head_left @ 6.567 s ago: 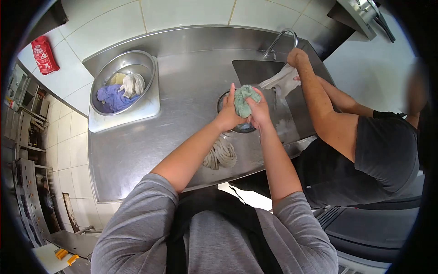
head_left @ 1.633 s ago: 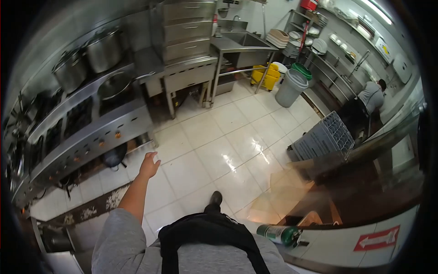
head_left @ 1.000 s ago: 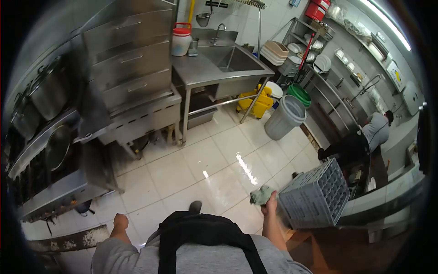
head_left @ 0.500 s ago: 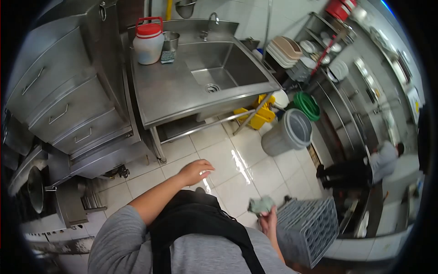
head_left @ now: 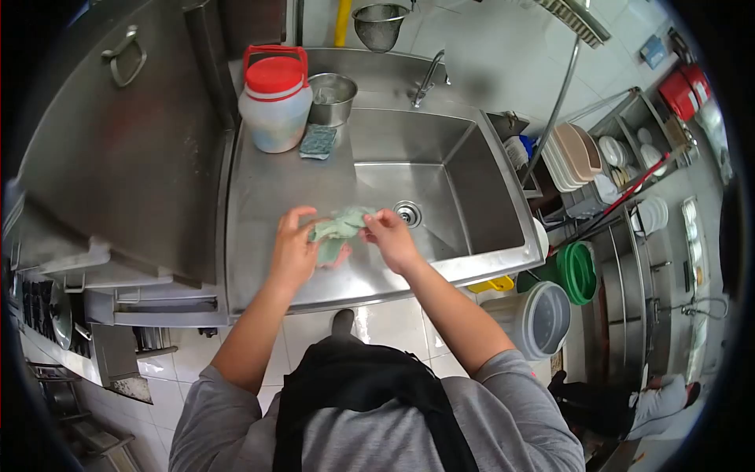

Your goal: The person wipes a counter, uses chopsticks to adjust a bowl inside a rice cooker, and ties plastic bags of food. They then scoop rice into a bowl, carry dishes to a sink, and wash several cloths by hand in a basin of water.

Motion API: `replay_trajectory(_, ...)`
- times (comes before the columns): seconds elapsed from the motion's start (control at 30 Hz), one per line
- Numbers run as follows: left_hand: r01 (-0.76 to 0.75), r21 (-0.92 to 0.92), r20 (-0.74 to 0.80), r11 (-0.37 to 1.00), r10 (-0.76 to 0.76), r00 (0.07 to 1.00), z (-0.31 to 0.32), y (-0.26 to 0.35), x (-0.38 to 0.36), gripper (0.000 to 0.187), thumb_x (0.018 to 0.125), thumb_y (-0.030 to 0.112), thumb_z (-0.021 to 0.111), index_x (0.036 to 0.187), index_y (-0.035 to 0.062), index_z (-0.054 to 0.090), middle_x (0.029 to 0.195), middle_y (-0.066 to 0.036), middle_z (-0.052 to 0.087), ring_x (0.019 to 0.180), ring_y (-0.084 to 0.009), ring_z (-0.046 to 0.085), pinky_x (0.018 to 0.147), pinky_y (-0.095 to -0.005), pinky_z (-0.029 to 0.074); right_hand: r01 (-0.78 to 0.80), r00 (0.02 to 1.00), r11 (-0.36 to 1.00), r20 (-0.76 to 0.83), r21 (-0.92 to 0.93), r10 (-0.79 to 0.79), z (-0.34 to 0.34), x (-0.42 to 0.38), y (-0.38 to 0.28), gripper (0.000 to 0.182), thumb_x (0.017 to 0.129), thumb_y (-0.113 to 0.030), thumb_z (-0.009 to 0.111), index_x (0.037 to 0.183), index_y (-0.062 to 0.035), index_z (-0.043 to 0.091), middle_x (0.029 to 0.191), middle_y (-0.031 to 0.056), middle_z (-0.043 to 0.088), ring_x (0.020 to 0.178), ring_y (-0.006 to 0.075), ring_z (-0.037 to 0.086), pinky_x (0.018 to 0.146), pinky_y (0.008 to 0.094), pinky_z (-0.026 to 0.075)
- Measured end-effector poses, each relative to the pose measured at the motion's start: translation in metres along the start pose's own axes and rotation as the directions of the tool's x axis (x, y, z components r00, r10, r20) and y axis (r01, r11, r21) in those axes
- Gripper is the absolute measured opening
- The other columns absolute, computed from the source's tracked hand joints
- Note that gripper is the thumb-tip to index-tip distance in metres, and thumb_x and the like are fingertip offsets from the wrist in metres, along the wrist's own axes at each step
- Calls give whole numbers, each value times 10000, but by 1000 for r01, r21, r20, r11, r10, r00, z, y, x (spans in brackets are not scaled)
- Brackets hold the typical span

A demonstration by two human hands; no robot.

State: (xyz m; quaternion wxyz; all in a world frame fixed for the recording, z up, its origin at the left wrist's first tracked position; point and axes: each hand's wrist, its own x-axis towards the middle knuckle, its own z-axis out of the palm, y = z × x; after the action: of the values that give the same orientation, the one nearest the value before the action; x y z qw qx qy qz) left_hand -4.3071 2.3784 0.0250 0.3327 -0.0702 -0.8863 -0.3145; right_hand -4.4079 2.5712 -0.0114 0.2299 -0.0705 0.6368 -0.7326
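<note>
A crumpled pale green cloth (head_left: pixel 344 226) is held up between my two hands, over the front of the steel sink counter (head_left: pixel 267 212). My right hand (head_left: pixel 391 238) pinches its right side between thumb and fingers. On the other side my left hand (head_left: pixel 295 253) has its fingers curled at the cloth's left part, which hangs down near the thumb. Beyond the hands, a scouring pad (head_left: pixel 318 142) lies on the counter by a white jar with a red lid (head_left: pixel 275 102) and a metal pot (head_left: pixel 332 98). The sink basin (head_left: pixel 409 181) is to the right.
A faucet (head_left: pixel 427 82) rises behind the basin, and a strainer (head_left: pixel 379 27) hangs on the wall. A grey bin (head_left: pixel 543 318) and a green bucket (head_left: pixel 576 273) stand right of the counter. Another person (head_left: pixel 661 405) is at the lower right. A steel cabinet (head_left: pixel 134 157) borders the left.
I have come up close to the sink counter. The cloth has gone from low at my right side to in front of me, and both hands are now on it. The grey crate is out of view.
</note>
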Motion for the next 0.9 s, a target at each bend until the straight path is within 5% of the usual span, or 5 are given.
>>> replay_trajectory(0.23,543,-460,35,703,-597,802,24,-16,83,99,885,28,580,973,-9,607,802,-53,612,734,-119,572,682,-265,462,97,989,892,142,-442,-38,-113,104,-11,182,956,-150,506,1012,-2,596,746,88,625,695,196,625,607,326,511)
replay_trajectory(0.4,568,-505,-147,650,-713,685,27,12,133,167,950,156,577,990,-5,590,794,6,576,737,-84,517,673,-229,435,71,997,-152,66,-986,36,-275,307,-47,460,853,-242,590,1204,43,505,1220,248,529,1123,394,535,975,465,432)
replay_trajectory(0.57,547,-207,-549,811,-559,621,25,62,181,396,1025,368,405,1039,-1,548,927,-35,555,877,-111,490,805,-258,399,59,861,-505,300,-861,-410,-295,444,-139,514,909,-159,452,1387,13,377,1424,116,409,1339,321,346,994,390,426)
replay_trajectory(0.73,607,126,-716,784,-352,603,5,81,195,351,1026,343,416,1037,19,552,914,-26,567,828,-106,507,773,-246,410,57,981,64,44,-996,-188,-279,472,-127,601,886,-282,536,1394,-5,372,1375,142,470,1290,281,396,1051,423,347)
replay_trajectory(0.9,532,-175,-688,828,-490,536,26,99,210,306,1018,311,452,1024,32,579,875,-8,600,791,-58,531,708,-214,430,31,855,93,-21,-995,-518,-312,454,-27,586,935,-341,518,1380,6,360,1476,184,347,1347,389,337,1087,555,259)
